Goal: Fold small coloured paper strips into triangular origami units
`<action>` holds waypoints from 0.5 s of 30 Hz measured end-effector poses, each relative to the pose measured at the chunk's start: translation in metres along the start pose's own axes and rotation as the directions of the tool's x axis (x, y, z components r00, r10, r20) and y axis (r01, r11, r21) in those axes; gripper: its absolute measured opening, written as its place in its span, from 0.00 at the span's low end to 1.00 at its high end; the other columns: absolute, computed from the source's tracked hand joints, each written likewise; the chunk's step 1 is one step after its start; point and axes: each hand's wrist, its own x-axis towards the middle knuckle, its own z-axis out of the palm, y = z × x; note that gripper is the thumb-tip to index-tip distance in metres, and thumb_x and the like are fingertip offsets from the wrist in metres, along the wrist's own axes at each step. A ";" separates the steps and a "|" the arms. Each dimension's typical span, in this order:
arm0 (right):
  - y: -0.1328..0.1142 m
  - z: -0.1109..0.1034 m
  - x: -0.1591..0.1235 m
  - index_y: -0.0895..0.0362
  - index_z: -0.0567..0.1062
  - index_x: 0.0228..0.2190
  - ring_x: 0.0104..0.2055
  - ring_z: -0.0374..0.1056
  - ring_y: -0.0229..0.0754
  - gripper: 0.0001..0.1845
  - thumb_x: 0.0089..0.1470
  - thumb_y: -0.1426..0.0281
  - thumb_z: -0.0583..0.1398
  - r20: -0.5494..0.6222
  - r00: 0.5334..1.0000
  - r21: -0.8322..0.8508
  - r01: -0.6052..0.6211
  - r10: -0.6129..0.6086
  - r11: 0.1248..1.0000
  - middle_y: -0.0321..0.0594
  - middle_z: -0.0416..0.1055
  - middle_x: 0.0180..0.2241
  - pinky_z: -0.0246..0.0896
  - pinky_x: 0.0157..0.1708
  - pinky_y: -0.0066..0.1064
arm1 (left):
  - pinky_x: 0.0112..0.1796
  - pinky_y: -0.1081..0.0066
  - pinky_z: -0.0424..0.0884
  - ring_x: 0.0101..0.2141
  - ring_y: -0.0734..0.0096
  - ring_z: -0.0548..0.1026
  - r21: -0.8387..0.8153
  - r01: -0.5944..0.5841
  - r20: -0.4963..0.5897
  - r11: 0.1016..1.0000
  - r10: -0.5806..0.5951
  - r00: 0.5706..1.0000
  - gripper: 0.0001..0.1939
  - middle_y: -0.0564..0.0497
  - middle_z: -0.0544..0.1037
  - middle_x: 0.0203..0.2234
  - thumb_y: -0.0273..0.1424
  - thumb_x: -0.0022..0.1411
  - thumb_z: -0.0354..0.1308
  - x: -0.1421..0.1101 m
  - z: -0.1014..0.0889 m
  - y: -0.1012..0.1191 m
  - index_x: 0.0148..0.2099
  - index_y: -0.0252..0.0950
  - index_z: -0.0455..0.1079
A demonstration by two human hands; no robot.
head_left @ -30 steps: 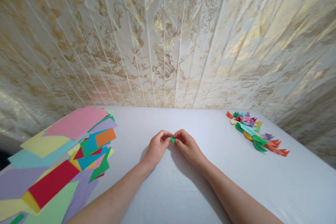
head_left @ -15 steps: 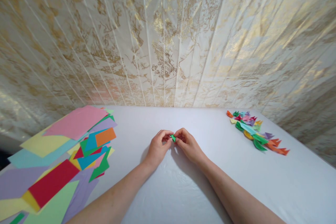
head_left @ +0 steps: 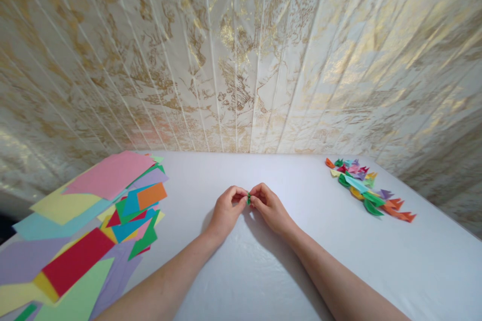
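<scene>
A small piece of folded green paper (head_left: 249, 198) is pinched between the fingertips of both hands, a little above the white table. My left hand (head_left: 227, 210) grips its left side with thumb and index finger. On its right side my right hand (head_left: 270, 206) does the same, the two hands almost touching. Most of the paper is hidden behind the fingertips, so its full shape does not show.
Loose coloured paper sheets (head_left: 77, 262) overlap along the table's left side, an orange rectangle (head_left: 151, 196) among them. Several small folded paper figures (head_left: 372, 206) lie in a cluster at the right. A gold-patterned curtain (head_left: 241, 60) hangs behind the white table (head_left: 226, 281).
The hands have drawn slightly closer together at the fingertips, and less of the green paper shows between them. The sheets and figures stay where they were.
</scene>
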 end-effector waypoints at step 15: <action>-0.003 -0.003 0.000 0.56 0.68 0.27 0.27 0.64 0.37 0.09 0.53 0.63 0.59 -0.021 0.999 -0.032 -0.036 0.036 0.999 0.35 0.70 0.25 0.58 0.29 0.29 | 0.36 0.71 0.71 0.31 0.70 0.75 -0.060 0.096 -0.014 0.994 -0.097 0.995 0.05 0.53 0.77 0.27 0.32 0.56 0.59 -0.001 0.002 0.000 0.33 0.36 0.71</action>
